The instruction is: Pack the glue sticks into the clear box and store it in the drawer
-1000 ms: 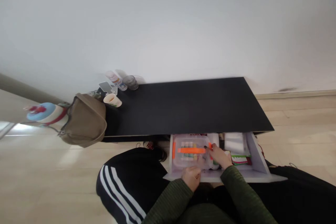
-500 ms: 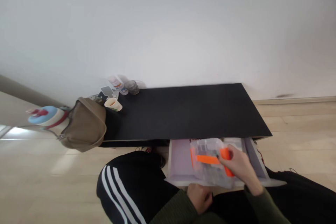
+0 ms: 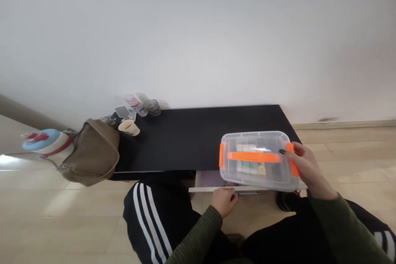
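My right hand (image 3: 305, 165) grips the right end of a clear plastic storage box (image 3: 256, 177) by its orange latch, with the thumb over the lid. White and green packages show through the lid, beneath an orange carry handle (image 3: 253, 156). The box is held above a partly pulled-out drawer (image 3: 208, 179) and the front of the black cabinet top, covering part of both. My left hand (image 3: 224, 202) is curled into a fist against the drawer's front edge; its fingertips are mostly hidden.
On the left of the black cabinet (image 3: 185, 140) stand a paper cup (image 3: 129, 128) of brownish drink, a glass (image 3: 152, 108), a spray bottle (image 3: 136, 105) and a phone stand (image 3: 123, 112). A brown bag (image 3: 93, 152) and a blue-lidded bottle (image 3: 46, 142) sit at the left end.
My right hand has lifted the box out of the drawer, up and to the right. The drawer has slid inward, with my left hand moving forward against its front.
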`<move>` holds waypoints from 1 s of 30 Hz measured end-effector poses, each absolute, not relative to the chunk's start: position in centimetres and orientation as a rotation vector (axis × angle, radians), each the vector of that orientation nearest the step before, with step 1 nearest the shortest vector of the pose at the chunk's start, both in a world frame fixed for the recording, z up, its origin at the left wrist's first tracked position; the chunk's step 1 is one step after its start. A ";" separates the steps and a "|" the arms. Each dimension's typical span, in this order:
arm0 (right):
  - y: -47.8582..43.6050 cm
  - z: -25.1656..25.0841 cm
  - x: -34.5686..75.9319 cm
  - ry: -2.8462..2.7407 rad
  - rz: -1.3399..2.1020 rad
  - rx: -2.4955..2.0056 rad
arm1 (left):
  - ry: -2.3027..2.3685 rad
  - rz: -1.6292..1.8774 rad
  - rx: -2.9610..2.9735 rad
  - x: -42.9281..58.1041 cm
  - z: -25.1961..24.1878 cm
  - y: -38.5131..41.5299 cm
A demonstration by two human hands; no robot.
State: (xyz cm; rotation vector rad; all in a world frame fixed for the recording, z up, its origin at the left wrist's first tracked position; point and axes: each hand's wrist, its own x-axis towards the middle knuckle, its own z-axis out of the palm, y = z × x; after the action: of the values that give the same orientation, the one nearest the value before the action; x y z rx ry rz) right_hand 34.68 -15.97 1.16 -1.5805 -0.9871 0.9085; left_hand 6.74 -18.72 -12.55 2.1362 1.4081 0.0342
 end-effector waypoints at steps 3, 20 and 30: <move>-12.3 -0.4 34.2 -0.839 0.991 -1.488 | 1.558 0.273 2.035 4.0 -8.5 -14.2; -1.5 -5.0 33.9 -1.190 0.830 -1.831 | 1.441 0.716 1.666 2.7 -3.1 2.7; -0.9 -4.2 34.3 -1.433 0.825 -1.763 | 1.385 0.744 1.593 1.5 -3.2 3.0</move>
State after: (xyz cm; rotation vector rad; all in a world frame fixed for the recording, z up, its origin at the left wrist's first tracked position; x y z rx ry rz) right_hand 34.26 -0.88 -4.19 -1.7630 -1.4333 0.8248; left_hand 1.47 2.99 -3.22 1.5927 1.3846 0.7436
